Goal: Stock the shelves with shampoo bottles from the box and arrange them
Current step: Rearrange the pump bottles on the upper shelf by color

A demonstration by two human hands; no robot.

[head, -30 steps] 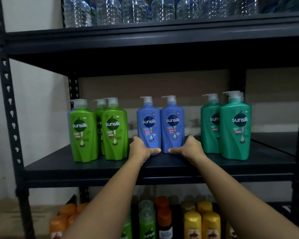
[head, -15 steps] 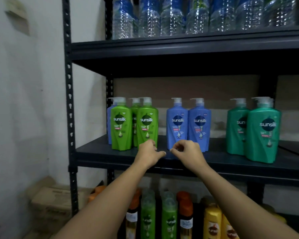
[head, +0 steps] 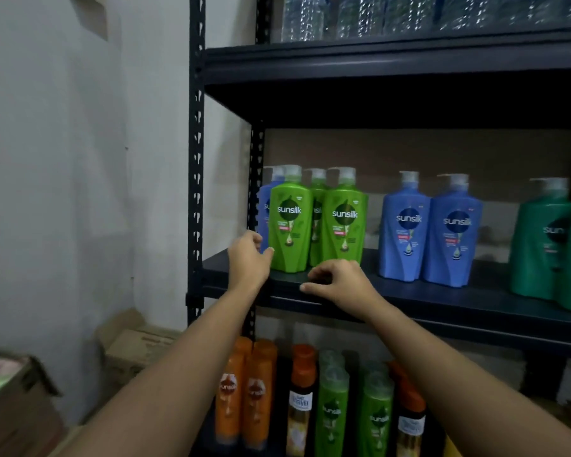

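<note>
Light green pump bottles [head: 290, 222] stand at the left end of the dark middle shelf [head: 442, 301], with a blue bottle [head: 265, 206] half hidden behind them. Two blue pump bottles [head: 429, 229] stand to their right, and teal green ones [head: 548, 245] are cut off at the right edge. My left hand [head: 248, 258] touches the lower left side of the front light green bottle, fingers curled, not gripping it. My right hand [head: 340, 285] hovers over the shelf's front edge below the second green bottle, fingers loosely bent and empty.
Water bottles [head: 376, 14] fill the top shelf. Orange, green and yellow shampoo bottles [head: 310, 400] crowd the lower shelf. Cardboard boxes [head: 136, 347] sit on the floor at the left by the white wall, one open box [head: 10, 397] at the far left. A black upright post [head: 196, 159] frames the rack.
Both hands left the blue bottles and moved left to the light green ones. My view swung left, bringing the wall and floor boxes into sight.
</note>
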